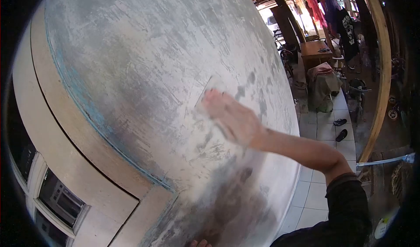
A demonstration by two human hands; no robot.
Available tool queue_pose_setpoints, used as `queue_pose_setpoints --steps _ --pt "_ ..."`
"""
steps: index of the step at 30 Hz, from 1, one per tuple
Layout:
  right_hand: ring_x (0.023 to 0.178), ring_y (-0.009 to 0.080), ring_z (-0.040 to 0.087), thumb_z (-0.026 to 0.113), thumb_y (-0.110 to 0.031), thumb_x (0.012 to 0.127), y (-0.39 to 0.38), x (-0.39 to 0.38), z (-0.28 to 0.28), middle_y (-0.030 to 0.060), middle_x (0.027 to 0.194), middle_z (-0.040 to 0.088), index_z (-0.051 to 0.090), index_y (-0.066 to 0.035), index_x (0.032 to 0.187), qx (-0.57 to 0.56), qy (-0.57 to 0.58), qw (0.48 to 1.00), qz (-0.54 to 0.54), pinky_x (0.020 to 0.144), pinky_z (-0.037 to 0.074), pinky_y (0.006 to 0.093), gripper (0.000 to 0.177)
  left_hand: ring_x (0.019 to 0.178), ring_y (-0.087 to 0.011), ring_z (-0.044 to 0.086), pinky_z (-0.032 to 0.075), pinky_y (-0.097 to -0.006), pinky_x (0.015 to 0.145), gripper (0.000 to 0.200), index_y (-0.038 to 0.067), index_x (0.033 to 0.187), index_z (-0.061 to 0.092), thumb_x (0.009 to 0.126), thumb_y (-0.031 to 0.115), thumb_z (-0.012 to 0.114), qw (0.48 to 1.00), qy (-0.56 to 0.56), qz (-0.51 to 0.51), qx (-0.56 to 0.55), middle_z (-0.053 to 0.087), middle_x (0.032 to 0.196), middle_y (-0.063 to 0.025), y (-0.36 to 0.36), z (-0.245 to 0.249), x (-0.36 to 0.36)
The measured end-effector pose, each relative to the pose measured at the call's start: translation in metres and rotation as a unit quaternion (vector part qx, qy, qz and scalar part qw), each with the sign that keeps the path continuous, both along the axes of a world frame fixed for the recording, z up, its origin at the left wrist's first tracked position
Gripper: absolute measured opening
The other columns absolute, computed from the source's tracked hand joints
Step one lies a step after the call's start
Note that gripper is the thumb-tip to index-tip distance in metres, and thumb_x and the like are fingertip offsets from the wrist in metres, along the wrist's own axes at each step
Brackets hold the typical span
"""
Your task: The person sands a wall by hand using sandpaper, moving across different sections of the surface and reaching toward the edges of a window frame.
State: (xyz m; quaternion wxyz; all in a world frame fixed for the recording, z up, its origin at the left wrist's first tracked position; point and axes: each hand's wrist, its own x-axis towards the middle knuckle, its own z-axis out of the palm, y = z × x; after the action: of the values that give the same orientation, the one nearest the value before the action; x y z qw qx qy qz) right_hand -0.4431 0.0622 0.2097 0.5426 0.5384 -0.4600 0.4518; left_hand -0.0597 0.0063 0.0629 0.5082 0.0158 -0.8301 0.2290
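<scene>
A large wall (144, 67) fills the middle of the head view, its patchy grey and white surface marked with scratches and dark stains. My right hand (234, 118) is pressed against it, smeared by motion, with the arm reaching in from the lower right. Under its fingers shows the straight edge of a thin pale flat piece (202, 93); its kind cannot be made out. Only the fingertips of my left hand (201, 243) show at the bottom edge, next to the stained lower wall, with nothing visible in them.
Left of the wall runs a cream wooden frame (87, 115) with blue paint along its edge, and a window (61, 199) below. To the right are a tiled floor (313, 199), dark sandals (341, 135), a cloth-covered object (323, 87), a wooden table (315, 50) and a wooden post (383, 76).
</scene>
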Motion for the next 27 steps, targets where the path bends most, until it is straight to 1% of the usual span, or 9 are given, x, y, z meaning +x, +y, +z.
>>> queue_pose_setpoints --steps 1,4,7,10,13,17,23,26,27 --pt "0.136 0.0325 0.042 0.054 -0.001 0.093 -0.002 -0.014 0.001 0.019 0.144 0.047 0.047 0.002 0.138 -0.008 0.006 1.0 -0.029 0.115 0.034 0.0404 0.046 0.1 -0.0213 0.067 0.037 -0.0422 0.1 0.016 0.021 0.092 0.065 0.098 0.027 0.051 0.999 -0.031 0.006 -0.031 0.073 0.105 0.002 -0.005 0.001 0.005" --pt "0.136 0.0337 0.042 0.057 -0.004 0.093 0.005 -0.022 0.043 0.0197 0.144 0.046 0.047 0.0 0.139 -0.019 -0.122 0.992 -0.013 0.115 0.035 0.0409 0.047 0.104 -0.022 0.067 0.035 -0.0427 0.103 0.016 0.02 0.096 0.066 0.098 0.027 0.052 0.997 0.053 -0.028 0.049 0.073 0.106 0.0014 0.011 0.0 -0.014" --pt "0.134 0.0347 0.045 0.057 -0.009 0.094 -0.002 0.0 0.034 0.0197 0.143 0.047 0.048 0.0 0.137 -0.045 -0.152 0.987 0.004 0.113 0.037 0.042 0.044 0.107 -0.0223 0.066 0.034 -0.0433 0.104 0.019 0.02 0.098 0.067 0.098 0.028 0.05 0.997 0.039 -0.009 0.069 0.073 0.108 0.0 0.009 -0.007 -0.011" --pt "0.13 0.0367 0.048 0.054 -0.014 0.097 0.01 0.018 -0.006 0.0204 0.143 0.048 0.05 0.001 0.135 0.017 -0.078 0.997 0.001 0.111 0.038 0.043 0.041 0.107 -0.0201 0.066 0.035 -0.0423 0.103 0.023 0.021 0.096 0.068 0.099 0.029 0.047 0.998 0.014 -0.039 0.042 0.073 0.109 0.0001 -0.002 -0.006 -0.003" --pt "0.127 0.0357 0.051 0.054 -0.013 0.097 0.01 -0.019 0.014 0.0211 0.141 0.049 0.05 0.002 0.133 -0.002 -0.027 0.991 -0.134 0.109 0.041 0.0437 0.039 0.107 -0.0191 0.066 0.036 -0.0426 0.102 0.022 0.02 0.098 0.068 0.098 0.03 0.048 0.998 -0.042 0.0 0.039 0.073 0.111 -0.001 -0.006 -0.011 0.008" --pt "0.128 0.0359 0.051 0.051 -0.013 0.098 -0.002 -0.034 0.059 0.0218 0.137 0.053 0.051 0.002 0.133 -0.081 -0.089 0.991 -0.058 0.107 0.042 0.0444 0.038 0.111 -0.0198 0.064 0.036 -0.0447 0.103 0.027 0.018 0.106 0.067 0.097 0.034 0.047 1.0 -0.003 -0.022 -0.018 0.069 0.121 -0.0014 -0.017 -0.018 0.003" --pt "0.129 0.0354 0.05 0.048 -0.018 0.1 0.015 -0.004 0.027 0.0215 0.136 0.054 0.049 0.002 0.135 0.025 -0.072 0.995 -0.068 0.11 0.039 0.044 0.04 0.112 -0.0207 0.063 0.036 -0.0462 0.102 0.03 0.018 0.11 0.067 0.098 0.035 0.045 0.997 -0.001 -0.043 -0.062 0.066 0.126 -0.0008 -0.037 -0.03 0.007" --pt "0.129 0.0354 0.049 0.046 -0.019 0.101 0.007 -0.036 0.057 0.0214 0.137 0.053 0.048 0.002 0.135 -0.023 -0.103 0.99 -0.094 0.112 0.037 0.0431 0.04 0.112 -0.0211 0.063 0.036 -0.047 0.102 0.032 0.018 0.111 0.066 0.098 0.036 0.045 0.992 -0.008 -0.063 -0.108 0.065 0.128 -0.0006 -0.061 -0.051 0.018" --pt "0.13 0.035 0.049 0.045 -0.02 0.101 0.009 -0.038 0.07 0.0202 0.137 0.053 0.049 0.001 0.135 -0.031 -0.11 0.991 -0.063 0.112 0.037 0.042 0.04 0.112 -0.0213 0.063 0.036 -0.0473 0.102 0.032 0.018 0.112 0.066 0.098 0.037 0.044 0.991 -0.017 -0.062 -0.115 0.065 0.129 -0.0005 -0.065 -0.054 0.021"
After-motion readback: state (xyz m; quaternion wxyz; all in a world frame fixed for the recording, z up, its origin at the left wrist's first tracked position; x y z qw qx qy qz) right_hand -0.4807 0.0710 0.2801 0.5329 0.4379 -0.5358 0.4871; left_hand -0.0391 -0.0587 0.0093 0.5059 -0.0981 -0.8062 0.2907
